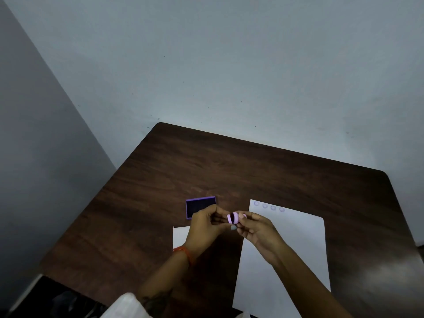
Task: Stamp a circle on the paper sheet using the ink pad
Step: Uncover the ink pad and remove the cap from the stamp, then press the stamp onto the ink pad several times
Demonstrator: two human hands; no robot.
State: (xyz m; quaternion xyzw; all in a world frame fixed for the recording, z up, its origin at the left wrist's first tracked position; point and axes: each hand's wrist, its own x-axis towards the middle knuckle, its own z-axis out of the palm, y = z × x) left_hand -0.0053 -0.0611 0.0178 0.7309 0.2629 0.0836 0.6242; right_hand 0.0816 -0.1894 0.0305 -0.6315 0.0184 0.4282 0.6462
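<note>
Head view: both hands (207, 222) (257, 228) grip the stamp (233, 218) above table (252, 171), beside ink pad (199, 205)

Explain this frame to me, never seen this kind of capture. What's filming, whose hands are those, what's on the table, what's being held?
There is no robot here. It is a single wide-angle camera worn on a person's head, looking forward and down, so the two arms coming in from the bottom edge are the wearer's own.

The surface is a dark wooden table pushed against a pale wall. On it lies an open purple ink pad and, to its right, a white paper sheet with four faint purple circles in a row along its far edge. A smaller white piece shows partly behind the left wrist.

The left hand and right hand meet above the table, between pad and sheet, both pinching a small pink round stamp. It touches neither pad nor paper.
</note>
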